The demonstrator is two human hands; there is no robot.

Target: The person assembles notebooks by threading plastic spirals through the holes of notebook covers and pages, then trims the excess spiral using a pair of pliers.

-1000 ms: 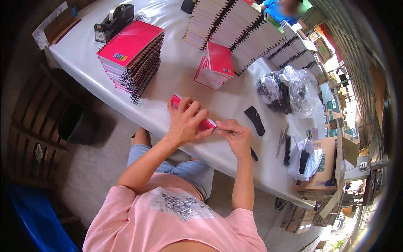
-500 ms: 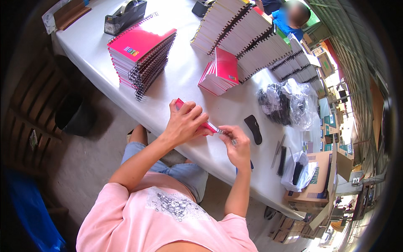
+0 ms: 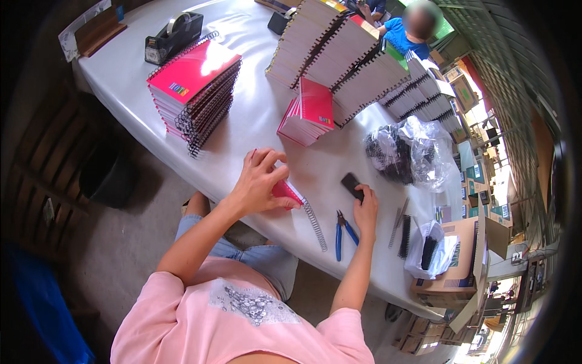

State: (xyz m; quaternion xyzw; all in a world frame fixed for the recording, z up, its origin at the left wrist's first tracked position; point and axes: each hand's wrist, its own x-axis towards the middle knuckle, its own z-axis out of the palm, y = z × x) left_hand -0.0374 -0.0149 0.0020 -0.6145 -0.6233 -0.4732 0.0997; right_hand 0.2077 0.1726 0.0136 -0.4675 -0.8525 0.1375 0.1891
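Note:
My left hand (image 3: 254,185) grips a small red notebook (image 3: 286,193) above the near edge of the table. From one end of the notebook a loose wire coil (image 3: 316,227) sticks out and curves down toward me. My right hand (image 3: 366,210) has its fingers closed on the near end of a long black object (image 3: 351,184) whose kind I cannot make out. Between the coil and my right forearm lie blue-handled cutting pliers (image 3: 341,235), jaws pointing away from me.
Spiral-bound red notebooks (image 3: 194,76) are stacked at left, near a tape dispenser (image 3: 174,37). A smaller red stack (image 3: 316,104) stands mid-table before tall piles of bound books (image 3: 327,45). Right are a plastic bag (image 3: 418,151), black coils (image 3: 405,236) and a cardboard box (image 3: 451,282). Someone in blue (image 3: 405,41) is beyond.
My right hand has left the notebook's end and moved right onto the black object. The coil now hangs free from the notebook, and the pliers have come into full sight.

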